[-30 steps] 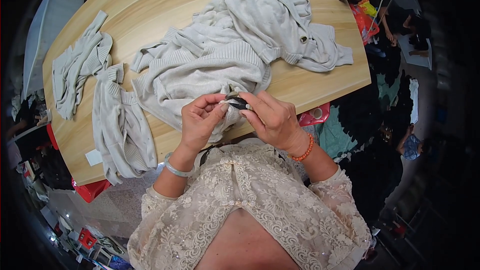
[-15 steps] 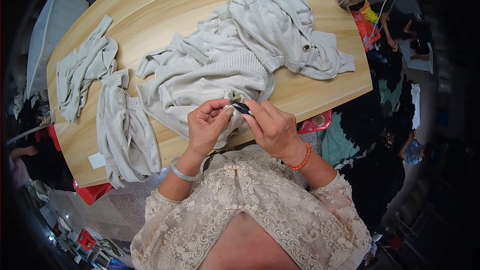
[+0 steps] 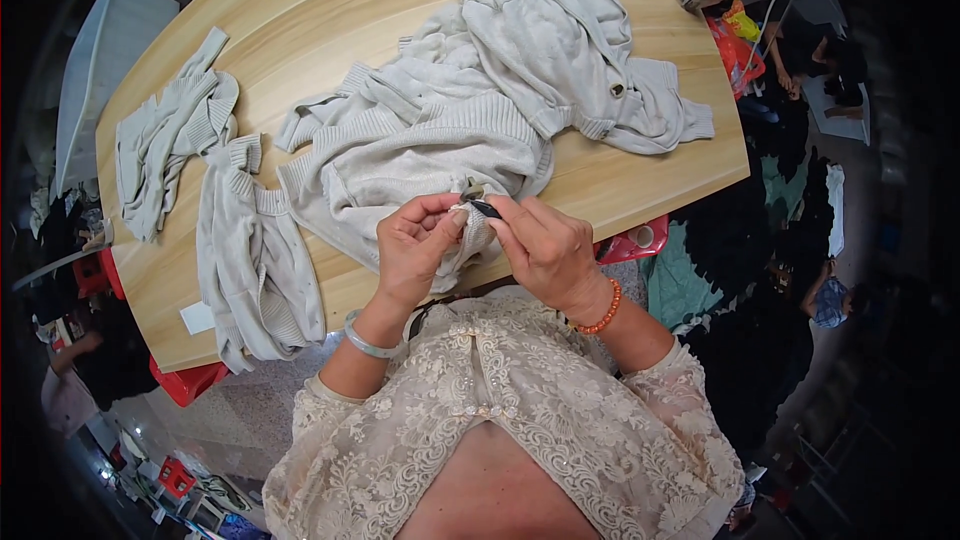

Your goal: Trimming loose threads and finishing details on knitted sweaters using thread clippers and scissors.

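Observation:
A cream knitted cardigan [image 3: 400, 165] with a ribbed hem lies bunched before me, its near end drawn up between my hands. My left hand [image 3: 418, 245] pinches its edge between thumb and fingers, beside a dull olive scrap [image 3: 472, 193]. In my right hand [image 3: 548, 252], a small black tool [image 3: 486, 209] is gripped between thumb and forefinger, its tip against the knit. The fingers hide most of the tool, so its exact kind does not show. Both hands meet close to the table's near edge.
On the wooden table [image 3: 300, 20] lie more cream knits: one at far right [image 3: 550, 30] with a dark button, two at left [image 3: 258, 260]. A white paper slip [image 3: 197, 317] sits near the left edge. Red stools [image 3: 640, 240] stand under the table; people work at the right.
The black tool has turned slightly in my right fingers, and less of it shows. My hands stay together on the cardigan's edge. The whole view has shifted a little.

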`<state>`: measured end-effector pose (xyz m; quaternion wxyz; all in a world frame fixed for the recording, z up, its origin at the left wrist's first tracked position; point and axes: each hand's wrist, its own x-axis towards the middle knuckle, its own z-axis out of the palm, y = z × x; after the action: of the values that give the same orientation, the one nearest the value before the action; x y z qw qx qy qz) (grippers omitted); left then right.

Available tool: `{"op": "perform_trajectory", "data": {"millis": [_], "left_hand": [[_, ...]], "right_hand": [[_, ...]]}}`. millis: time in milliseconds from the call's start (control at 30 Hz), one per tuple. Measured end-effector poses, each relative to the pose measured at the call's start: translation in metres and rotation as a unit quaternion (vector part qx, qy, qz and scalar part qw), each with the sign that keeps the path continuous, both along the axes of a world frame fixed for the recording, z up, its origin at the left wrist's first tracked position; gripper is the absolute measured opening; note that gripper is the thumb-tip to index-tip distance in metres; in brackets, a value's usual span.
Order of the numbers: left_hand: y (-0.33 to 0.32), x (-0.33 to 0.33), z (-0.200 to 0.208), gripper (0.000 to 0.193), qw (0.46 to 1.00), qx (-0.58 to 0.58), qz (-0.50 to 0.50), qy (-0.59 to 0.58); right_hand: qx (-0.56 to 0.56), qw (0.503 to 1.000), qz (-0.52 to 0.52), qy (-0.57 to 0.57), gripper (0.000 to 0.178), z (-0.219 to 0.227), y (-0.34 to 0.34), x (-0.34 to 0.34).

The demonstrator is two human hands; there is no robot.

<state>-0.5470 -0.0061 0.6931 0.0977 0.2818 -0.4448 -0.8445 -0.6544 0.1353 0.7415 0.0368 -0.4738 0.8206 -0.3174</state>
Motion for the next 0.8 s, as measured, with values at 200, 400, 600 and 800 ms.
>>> {"op": "perform_trajectory", "data": {"millis": [200, 400, 600, 800], "left_hand": [[-0.008, -0.006, -0.006, 0.026, 1.000, 0.003, 0.000, 0.002], [-0.007, 0.008, 0.007, 0.023, 0.998, -0.050, 0.026, -0.015], [0.012, 0.004, -0.019, 0.022, 0.999, 0.022, -0.038, -0.009], [-0.004, 0.008, -0.006, 0.023, 0.999, -0.006, 0.035, 0.017]], "right_hand": [[-0.009, 0.998, -0.035, -0.043, 0.024, 0.000, -0.003, -0.011], [-0.073, 0.990, -0.019, -0.117, 0.039, 0.014, -0.010, 0.004], [-0.088, 0.993, -0.009, -0.080, 0.028, -0.015, -0.002, 0.013], [-0.069, 0.971, 0.153, -0.171, 0.024, 0.003, -0.006, 0.014]]}}
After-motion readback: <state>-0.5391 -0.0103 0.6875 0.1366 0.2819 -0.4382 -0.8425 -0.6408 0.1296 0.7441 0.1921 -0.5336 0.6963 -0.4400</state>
